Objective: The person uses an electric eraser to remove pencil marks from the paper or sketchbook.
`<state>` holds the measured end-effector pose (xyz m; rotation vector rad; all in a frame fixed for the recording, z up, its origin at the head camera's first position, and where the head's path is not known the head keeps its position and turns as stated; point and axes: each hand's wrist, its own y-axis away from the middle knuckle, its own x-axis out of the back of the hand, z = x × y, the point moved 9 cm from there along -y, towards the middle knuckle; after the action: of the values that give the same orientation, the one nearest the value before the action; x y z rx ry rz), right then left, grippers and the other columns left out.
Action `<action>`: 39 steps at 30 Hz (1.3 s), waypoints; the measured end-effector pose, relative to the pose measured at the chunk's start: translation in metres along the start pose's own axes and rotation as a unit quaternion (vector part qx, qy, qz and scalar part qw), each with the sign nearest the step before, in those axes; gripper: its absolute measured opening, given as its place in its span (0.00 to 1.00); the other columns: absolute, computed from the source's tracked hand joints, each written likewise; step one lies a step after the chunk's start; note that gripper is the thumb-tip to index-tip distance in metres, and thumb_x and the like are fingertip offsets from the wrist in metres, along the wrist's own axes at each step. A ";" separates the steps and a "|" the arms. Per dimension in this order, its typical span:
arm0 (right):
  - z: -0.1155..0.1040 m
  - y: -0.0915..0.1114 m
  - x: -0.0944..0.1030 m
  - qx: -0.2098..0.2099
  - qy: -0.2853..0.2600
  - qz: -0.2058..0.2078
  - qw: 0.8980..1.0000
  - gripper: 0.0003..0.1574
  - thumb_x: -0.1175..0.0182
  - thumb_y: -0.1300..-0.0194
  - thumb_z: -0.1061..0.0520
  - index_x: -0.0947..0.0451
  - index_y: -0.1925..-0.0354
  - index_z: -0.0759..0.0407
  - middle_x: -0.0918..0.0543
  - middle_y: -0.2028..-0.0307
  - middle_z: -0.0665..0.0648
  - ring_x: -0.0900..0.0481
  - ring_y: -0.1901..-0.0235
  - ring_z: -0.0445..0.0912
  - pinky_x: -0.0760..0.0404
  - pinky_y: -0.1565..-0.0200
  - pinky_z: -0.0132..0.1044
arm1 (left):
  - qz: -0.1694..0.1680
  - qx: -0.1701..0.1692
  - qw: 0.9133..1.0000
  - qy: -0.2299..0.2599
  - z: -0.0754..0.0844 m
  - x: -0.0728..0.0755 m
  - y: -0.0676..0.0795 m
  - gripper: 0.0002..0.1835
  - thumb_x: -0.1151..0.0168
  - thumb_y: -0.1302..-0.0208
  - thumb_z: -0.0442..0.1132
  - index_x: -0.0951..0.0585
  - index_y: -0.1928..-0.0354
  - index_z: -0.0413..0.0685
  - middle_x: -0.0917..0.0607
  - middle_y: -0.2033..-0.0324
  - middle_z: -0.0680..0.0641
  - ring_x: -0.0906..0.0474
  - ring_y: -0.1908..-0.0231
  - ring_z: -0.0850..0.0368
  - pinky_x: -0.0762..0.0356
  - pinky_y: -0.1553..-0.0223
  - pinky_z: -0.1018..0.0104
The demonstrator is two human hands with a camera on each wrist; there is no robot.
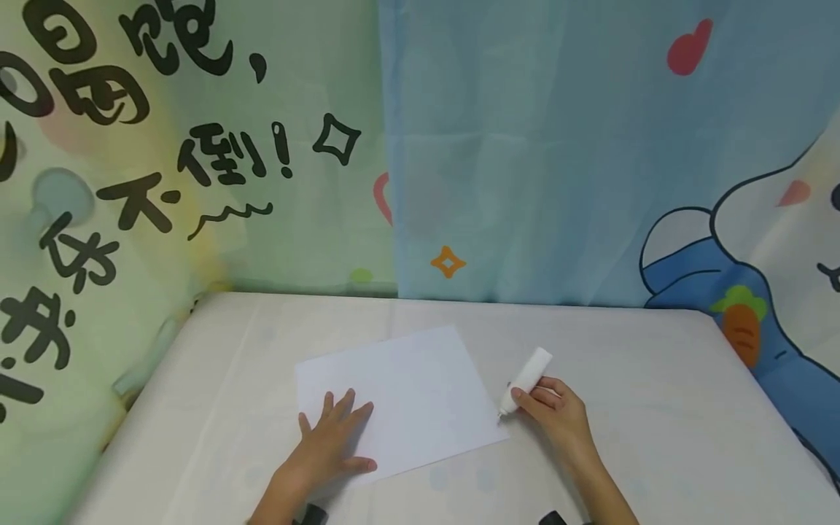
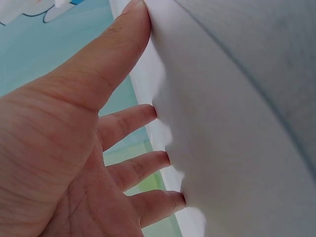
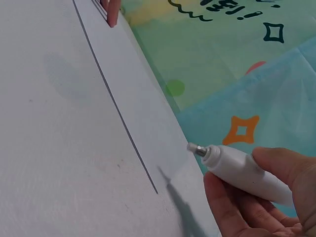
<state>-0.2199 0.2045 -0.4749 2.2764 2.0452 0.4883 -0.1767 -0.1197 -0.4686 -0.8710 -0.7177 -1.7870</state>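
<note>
A sheet of white paper (image 1: 420, 386) lies at a slant on the white-covered table. My left hand (image 1: 328, 441) rests on its left part with fingers spread; the left wrist view shows the fingertips (image 2: 175, 198) on the paper. With thumb and fingers, my right hand (image 1: 561, 415) grips a thick white electric eraser (image 1: 530, 373) by the sheet's right edge. Its narrow metal-collared tip points down toward the paper's right corner in the head view. In the right wrist view that tip stands above the surface, apart from its shadow (image 3: 180, 207).
The white tablecloth (image 1: 656, 408) spreads around the paper. Behind the table hangs a blue curtain (image 1: 525, 146) with a cartoon figure on the right, and a green one (image 1: 315, 233) with large black lettering on the left.
</note>
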 end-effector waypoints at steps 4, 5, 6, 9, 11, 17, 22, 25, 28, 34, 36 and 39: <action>-0.002 -0.002 -0.005 0.008 -0.033 -0.008 0.999 0.31 0.36 0.35 0.61 0.39 0.42 0.75 0.13 0.61 0.55 0.16 0.66 0.34 0.19 0.58 0.27 | 0.002 -0.003 1.000 -0.003 0.002 0.001 -0.001 0.46 0.26 0.52 0.53 0.32 0.32 0.40 0.41 0.30 0.29 0.55 0.32 0.19 0.60 0.50 0.14; -0.002 -0.003 -0.006 0.009 -0.037 -0.008 0.999 0.31 0.36 0.35 0.62 0.40 0.42 0.75 0.13 0.61 0.56 0.16 0.67 0.34 0.18 0.58 0.28 | 0.002 -0.003 1.000 -0.006 0.002 0.001 -0.002 0.46 0.26 0.52 0.53 0.32 0.32 0.40 0.40 0.30 0.29 0.54 0.32 0.19 0.59 0.50 0.13; -0.003 -0.003 -0.007 0.011 -0.038 -0.008 0.999 0.31 0.36 0.34 0.62 0.40 0.42 0.75 0.13 0.62 0.56 0.15 0.67 0.35 0.18 0.58 0.28 | 0.003 -0.003 1.000 -0.009 0.003 0.001 -0.002 0.46 0.26 0.52 0.53 0.32 0.32 0.40 0.40 0.30 0.29 0.54 0.32 0.19 0.59 0.50 0.14; -0.004 -0.004 -0.007 0.016 -0.045 -0.005 0.999 0.31 0.36 0.34 0.62 0.40 0.42 0.74 0.13 0.62 0.56 0.15 0.67 0.35 0.18 0.59 0.28 | 0.003 0.001 1.000 -0.014 0.003 0.002 -0.002 0.46 0.25 0.52 0.52 0.31 0.33 0.40 0.40 0.30 0.29 0.54 0.32 0.19 0.59 0.49 0.14; -0.005 -0.004 -0.007 0.019 -0.057 0.001 0.998 0.30 0.36 0.35 0.62 0.40 0.43 0.73 0.13 0.64 0.52 0.15 0.67 0.36 0.18 0.58 0.28 | 0.002 0.003 1.000 -0.015 0.003 0.003 -0.002 0.46 0.25 0.52 0.52 0.31 0.33 0.40 0.40 0.30 0.29 0.54 0.32 0.19 0.59 0.49 0.14; -0.006 -0.006 -0.006 0.040 -0.120 0.023 0.992 0.27 0.36 0.36 0.64 0.39 0.46 0.71 0.14 0.71 0.41 0.15 0.67 0.36 0.17 0.58 0.30 | 0.000 0.002 1.000 -0.012 0.003 0.003 -0.001 0.45 0.26 0.51 0.52 0.32 0.32 0.40 0.41 0.30 0.29 0.55 0.31 0.20 0.60 0.48 0.14; -0.010 -0.008 -0.008 0.064 -0.153 0.015 0.986 0.25 0.37 0.36 0.67 0.40 0.47 0.71 0.14 0.70 0.41 0.15 0.65 0.36 0.17 0.57 0.31 | -0.002 0.005 1.000 -0.012 0.001 0.003 -0.002 0.45 0.26 0.50 0.53 0.32 0.32 0.41 0.41 0.29 0.30 0.56 0.31 0.21 0.61 0.47 0.15; -0.012 -0.010 -0.009 0.081 -0.169 0.008 0.982 0.24 0.38 0.36 0.69 0.40 0.49 0.69 0.14 0.71 0.43 0.15 0.66 0.37 0.17 0.58 0.31 | -0.005 0.009 1.000 -0.007 0.000 0.003 -0.003 0.46 0.26 0.50 0.53 0.32 0.31 0.42 0.42 0.29 0.31 0.57 0.30 0.22 0.62 0.46 0.15; -0.012 -0.012 -0.012 0.094 -0.195 0.003 0.976 0.23 0.38 0.37 0.71 0.40 0.50 0.68 0.14 0.70 0.46 0.14 0.66 0.38 0.17 0.58 0.33 | -0.011 0.015 1.000 -0.008 -0.001 0.002 -0.004 0.46 0.26 0.50 0.53 0.32 0.31 0.42 0.42 0.29 0.31 0.57 0.30 0.22 0.62 0.45 0.16; -0.010 -0.017 -0.019 0.096 -0.211 0.006 0.973 0.23 0.38 0.38 0.72 0.40 0.51 0.64 0.15 0.69 0.47 0.14 0.65 0.39 0.16 0.59 0.35 | -0.023 0.020 0.999 -0.011 -0.005 -0.001 -0.002 0.46 0.26 0.50 0.53 0.32 0.31 0.42 0.42 0.29 0.30 0.57 0.30 0.22 0.63 0.45 0.16; -0.012 -0.020 -0.021 0.098 -0.211 0.007 0.973 0.24 0.37 0.38 0.71 0.40 0.51 0.64 0.15 0.69 0.47 0.14 0.65 0.39 0.16 0.59 0.35 | -0.025 0.018 0.999 -0.009 -0.006 -0.001 -0.002 0.45 0.27 0.50 0.53 0.32 0.31 0.42 0.42 0.29 0.30 0.58 0.30 0.22 0.63 0.45 0.16; -0.014 -0.024 -0.024 0.100 -0.210 0.009 0.973 0.24 0.37 0.38 0.71 0.39 0.51 0.64 0.15 0.69 0.47 0.14 0.65 0.39 0.16 0.59 0.35 | -0.026 0.016 0.999 -0.007 -0.007 -0.001 -0.002 0.45 0.27 0.49 0.53 0.33 0.31 0.43 0.43 0.28 0.30 0.58 0.30 0.22 0.63 0.45 0.16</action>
<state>-0.2490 0.1812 -0.4719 2.2543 1.9282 -0.1995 -0.1801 -0.1239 -0.4733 -0.8514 -0.7831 -1.8128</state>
